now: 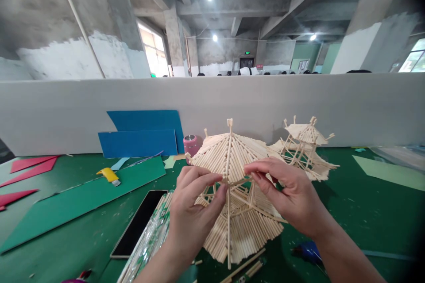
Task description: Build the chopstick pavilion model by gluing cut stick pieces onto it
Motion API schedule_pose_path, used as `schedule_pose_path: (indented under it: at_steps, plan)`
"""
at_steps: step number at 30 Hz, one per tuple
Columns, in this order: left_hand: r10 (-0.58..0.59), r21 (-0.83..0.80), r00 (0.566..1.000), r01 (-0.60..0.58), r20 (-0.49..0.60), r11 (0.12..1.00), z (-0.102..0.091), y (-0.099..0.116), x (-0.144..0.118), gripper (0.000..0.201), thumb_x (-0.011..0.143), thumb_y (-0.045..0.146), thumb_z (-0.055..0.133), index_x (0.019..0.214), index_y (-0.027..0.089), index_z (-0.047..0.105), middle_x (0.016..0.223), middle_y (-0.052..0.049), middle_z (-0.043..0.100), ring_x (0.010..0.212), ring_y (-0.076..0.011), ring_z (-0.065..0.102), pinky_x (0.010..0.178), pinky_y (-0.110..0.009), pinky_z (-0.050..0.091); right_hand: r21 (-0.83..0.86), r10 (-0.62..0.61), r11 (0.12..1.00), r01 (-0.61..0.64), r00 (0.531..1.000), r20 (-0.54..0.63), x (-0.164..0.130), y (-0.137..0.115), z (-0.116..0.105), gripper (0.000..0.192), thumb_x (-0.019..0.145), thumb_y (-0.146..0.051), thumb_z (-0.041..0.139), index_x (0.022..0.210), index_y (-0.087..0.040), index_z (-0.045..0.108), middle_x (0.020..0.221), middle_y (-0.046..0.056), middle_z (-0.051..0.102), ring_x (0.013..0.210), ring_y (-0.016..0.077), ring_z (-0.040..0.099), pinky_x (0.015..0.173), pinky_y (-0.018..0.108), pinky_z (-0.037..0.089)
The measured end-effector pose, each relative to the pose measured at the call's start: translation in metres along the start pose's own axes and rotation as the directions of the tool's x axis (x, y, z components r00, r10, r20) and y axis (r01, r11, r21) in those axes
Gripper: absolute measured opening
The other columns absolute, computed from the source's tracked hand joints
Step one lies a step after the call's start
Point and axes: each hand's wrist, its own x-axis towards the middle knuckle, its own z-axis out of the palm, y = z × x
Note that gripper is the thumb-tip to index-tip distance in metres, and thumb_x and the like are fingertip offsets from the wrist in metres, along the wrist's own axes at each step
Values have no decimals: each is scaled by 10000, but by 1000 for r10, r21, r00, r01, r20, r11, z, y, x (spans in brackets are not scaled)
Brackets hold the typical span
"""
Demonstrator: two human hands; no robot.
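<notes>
Up close, at the centre of the head view, two bare hands work on a pagoda model (pixel 232 185) built from pale wooden sticks — a two-tier tower standing on a green table (pixel 348 212). The left hand (pixel 192 208) pinches the lower edge of the upper roof between thumb and fingertips, and the right hand (pixel 285 190) grips the same edge from the other side, fingers curled over the sticks. Just behind, to the right, stands a second stick pagoda (pixel 305 146), apart from both hands. A dark phone (pixel 139 223) lies flat on the table left of the left wrist, beside a clear packet (pixel 149 243) of sticks. Farther left lie a green card sheet (pixel 83 199) and a yellow utility knife (pixel 109 176) — blue boards (pixel 142 135) lean against a white partition (pixel 212 101).
</notes>
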Motion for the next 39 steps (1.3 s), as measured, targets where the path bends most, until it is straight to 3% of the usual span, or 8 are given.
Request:
schedule_pose_path:
  at_steps: [39]
  plan:
    - [36,-20,999,-37,-19,999,9,-2,5,127,704,62,590,732,183,566,669,11,557,656,-128,481,660,-324,384,-6,-13,1000,13,1000,-2,-1,4,1,192,807,-144,517,958,-218,610,902,0,644,876,125,560,760,260,456]
